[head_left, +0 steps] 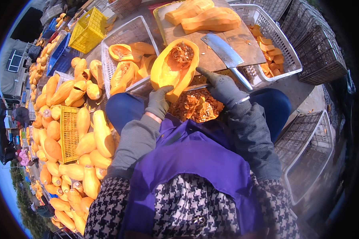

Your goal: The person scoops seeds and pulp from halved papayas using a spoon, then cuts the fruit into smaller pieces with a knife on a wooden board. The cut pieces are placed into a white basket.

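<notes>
My gloved left hand (158, 102) grips the lower end of a halved butternut squash (163, 73), its cut face up and tilted. Stringy pulp and seeds still fill the hollow at its far end. In my gloved right hand (224, 89) is a thin metal tool (197, 87); its working end is partly hidden, so I cannot tell its exact kind. The right index finger points at the squash's right edge. Below both hands, between my knees, lies a heap of scooped pulp and seeds (195, 106). A cleaver (223, 49) rests on the cutting board (249, 53) beyond.
Peeled squash pieces (211, 20) lie at the board's far end. A white crate (289, 73) at right holds orange chunks; another white crate (141, 30) at left holds halves. Whole squashes (103, 135) pile up left around a yellow crate (69, 135). Empty crates (307, 147) stand right.
</notes>
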Tool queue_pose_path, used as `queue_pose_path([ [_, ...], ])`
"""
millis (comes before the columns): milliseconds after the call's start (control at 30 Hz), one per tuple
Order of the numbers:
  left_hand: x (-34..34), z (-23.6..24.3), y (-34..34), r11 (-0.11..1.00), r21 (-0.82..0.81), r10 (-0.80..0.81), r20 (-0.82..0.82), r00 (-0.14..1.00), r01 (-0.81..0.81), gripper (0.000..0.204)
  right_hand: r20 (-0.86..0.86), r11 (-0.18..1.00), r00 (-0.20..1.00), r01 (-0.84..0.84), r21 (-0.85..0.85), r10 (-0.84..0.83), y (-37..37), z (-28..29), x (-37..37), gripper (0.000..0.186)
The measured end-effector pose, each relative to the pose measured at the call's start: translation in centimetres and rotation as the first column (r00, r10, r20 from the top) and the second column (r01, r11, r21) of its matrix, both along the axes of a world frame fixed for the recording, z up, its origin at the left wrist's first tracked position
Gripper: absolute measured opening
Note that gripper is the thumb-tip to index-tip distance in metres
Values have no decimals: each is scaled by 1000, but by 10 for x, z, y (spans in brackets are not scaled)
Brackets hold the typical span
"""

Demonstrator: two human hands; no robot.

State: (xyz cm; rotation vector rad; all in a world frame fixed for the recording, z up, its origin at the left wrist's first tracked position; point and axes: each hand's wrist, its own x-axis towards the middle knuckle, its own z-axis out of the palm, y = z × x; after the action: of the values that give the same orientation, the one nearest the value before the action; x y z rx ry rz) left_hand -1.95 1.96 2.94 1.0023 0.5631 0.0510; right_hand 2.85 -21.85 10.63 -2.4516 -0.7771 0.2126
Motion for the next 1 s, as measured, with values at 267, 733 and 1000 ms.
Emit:
queue_pose_path([
  [267,-13,4,-15,942,290,102,225,969,-166,38,-550,658,833,449,604,-62,11,-33,4,29],
  [733,7,22,-19,705,704,-243,131,961,82,70,-16,926,926,378,-2,-378,49,-26,63,29],
  [1000,8,22,-27,418,905,-217,17,976,78,87,90,933,994,93,-348,-66,86,-11,88,31],
])
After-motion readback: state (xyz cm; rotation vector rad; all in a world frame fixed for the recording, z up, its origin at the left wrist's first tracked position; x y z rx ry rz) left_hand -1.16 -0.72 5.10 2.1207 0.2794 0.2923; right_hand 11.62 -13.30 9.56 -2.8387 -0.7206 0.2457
